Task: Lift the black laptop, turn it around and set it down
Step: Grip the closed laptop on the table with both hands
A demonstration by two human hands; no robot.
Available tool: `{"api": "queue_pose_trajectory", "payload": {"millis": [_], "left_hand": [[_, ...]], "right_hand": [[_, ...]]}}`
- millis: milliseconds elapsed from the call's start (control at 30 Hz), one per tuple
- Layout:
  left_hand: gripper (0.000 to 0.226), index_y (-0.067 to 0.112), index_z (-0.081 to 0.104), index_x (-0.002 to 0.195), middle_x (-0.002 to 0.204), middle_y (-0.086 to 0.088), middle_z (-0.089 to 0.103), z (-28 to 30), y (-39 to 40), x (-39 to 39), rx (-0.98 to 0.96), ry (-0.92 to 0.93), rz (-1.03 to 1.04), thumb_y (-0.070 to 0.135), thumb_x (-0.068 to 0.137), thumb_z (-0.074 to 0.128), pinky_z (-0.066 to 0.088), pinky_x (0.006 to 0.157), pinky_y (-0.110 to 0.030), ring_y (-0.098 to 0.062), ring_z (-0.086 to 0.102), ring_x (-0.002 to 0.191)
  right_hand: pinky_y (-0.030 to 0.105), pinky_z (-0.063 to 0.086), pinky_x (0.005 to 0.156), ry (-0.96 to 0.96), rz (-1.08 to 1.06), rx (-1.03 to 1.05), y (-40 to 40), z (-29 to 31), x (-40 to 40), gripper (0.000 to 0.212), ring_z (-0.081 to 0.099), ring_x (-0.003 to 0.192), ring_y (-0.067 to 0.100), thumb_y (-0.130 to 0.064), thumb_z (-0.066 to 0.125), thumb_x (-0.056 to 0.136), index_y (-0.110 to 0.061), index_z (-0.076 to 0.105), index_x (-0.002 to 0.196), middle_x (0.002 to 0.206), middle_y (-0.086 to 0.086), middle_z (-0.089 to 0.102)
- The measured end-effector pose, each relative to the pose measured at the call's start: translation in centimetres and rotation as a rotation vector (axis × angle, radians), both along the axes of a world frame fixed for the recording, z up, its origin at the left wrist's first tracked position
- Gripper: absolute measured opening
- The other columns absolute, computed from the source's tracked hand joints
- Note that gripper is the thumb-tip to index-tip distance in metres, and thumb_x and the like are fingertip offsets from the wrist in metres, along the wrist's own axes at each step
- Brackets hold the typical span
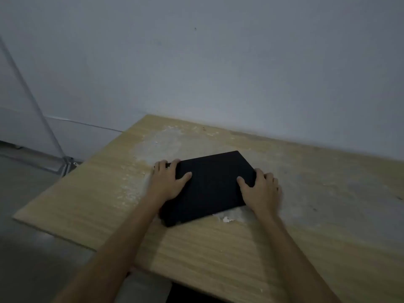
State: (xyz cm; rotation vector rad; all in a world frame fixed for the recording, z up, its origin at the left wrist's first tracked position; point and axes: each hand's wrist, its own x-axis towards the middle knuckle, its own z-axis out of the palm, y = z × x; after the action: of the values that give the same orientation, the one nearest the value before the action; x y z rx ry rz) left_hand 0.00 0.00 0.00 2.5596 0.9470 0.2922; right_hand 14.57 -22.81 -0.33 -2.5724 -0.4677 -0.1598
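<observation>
A: Start close. What are the hands doing?

B: The left hand and the right hand each grasp a short side of the black laptop, thumbs flat on the closed lid, fingers curled over the edges.

A: Where's the laptop?

B: In the middle of the wooden table, skewed to its edges, just beyond a chipped white patch. Beyond that, the pale wall.

A: Lifted yet?

B: I can't tell. The near corner looks to be on the wood, or barely off it. I'd judge this is either the grip before the lift or the set-down; which way it has turned isn't visible.

A: Anything hidden?

B: The fingertips under the edges, and the dim light blurs the laptop's details.
</observation>
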Motion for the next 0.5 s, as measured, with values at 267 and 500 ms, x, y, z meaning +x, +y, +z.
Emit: {"api": "queue_pose_trajectory", "payload": {"millis": [267, 500], "left_hand": [[0.083, 0.014, 0.062, 0.123, 0.123, -0.017, 0.065, 1.0, 2.5, 3.3, 0.276, 0.165, 0.09, 0.082, 0.088, 0.03, 0.045, 0.096, -0.053, -0.038, 0.059, 0.115], [0.084, 0.013, 0.058, 0.06, 0.058, -0.002, 0.061, 2.6, 3.9, 4.5, 0.225, 0.184, -0.062, 0.086, 0.086, 0.025, 0.045, 0.056, -0.03, -0.022, 0.061, 0.054]], "right_hand": [[0.044, 0.035, 0.108, -0.009, -0.052, 0.035, 0.5, -0.4, 0.5, 0.068, 0.048, 0.126, 0.031, -0.065, 0.051, 0.089, -0.021, 0.053, 0.141, 0.133, 0.008, 0.055], [0.042, 0.036, 0.106, -0.031, -0.031, 0.123, 0.6, -0.7, 0.7, 0.061, 0.052, 0.121, 0.027, -0.065, 0.053, 0.087, -0.025, 0.058, 0.134, 0.126, 0.004, 0.058]]}}
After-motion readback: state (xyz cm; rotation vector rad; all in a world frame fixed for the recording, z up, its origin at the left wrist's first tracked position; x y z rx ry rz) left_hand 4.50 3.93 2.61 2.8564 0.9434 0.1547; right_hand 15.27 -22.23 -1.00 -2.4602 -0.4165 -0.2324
